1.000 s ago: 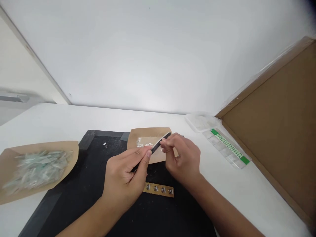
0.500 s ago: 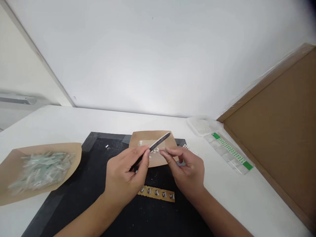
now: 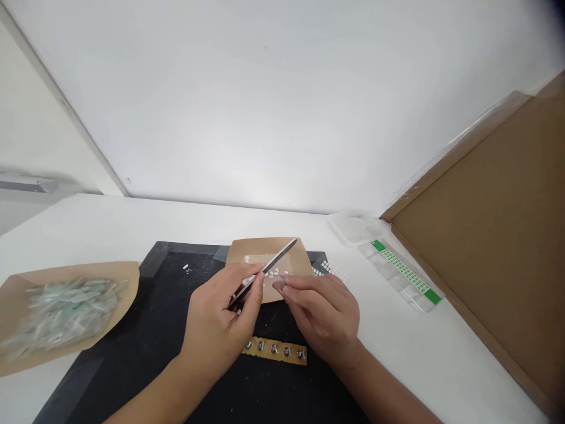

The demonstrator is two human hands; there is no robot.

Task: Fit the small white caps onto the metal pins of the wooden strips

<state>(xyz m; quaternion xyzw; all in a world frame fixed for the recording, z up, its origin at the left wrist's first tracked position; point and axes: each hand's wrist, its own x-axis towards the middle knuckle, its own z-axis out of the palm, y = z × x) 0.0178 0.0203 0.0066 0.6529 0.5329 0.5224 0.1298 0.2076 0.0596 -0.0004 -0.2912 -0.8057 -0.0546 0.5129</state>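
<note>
My left hand (image 3: 223, 309) pinches a nail file (image 3: 281, 253), dark on its face with a pale edge, slanting up to the right. Just right of it, my right hand (image 3: 326, 306) has thumb and fingers pressed together at a tiny greyish piece I cannot make out. Behind both hands lies a brown paper tray (image 3: 302, 256) with small white ovals (image 3: 274, 271) in it. Below the hands, a gold-coloured strip (image 3: 282, 351) with several small shiny metal pieces rests on the black mat (image 3: 265, 394); my left hand covers its left end.
At left stands a brown paper tray (image 3: 126, 271) heaped with clear and greenish packets (image 3: 75, 312). Right of the mat are white dots (image 3: 331, 269), a clear plastic tray (image 3: 353, 228) and a clear compartment case with a green label (image 3: 406, 268). A cardboard box (image 3: 485, 224) borders the right side.
The file has turned, showing more of its pale edge. My right hand's fingers have curled in closer together. The whole view has shifted slightly.
</note>
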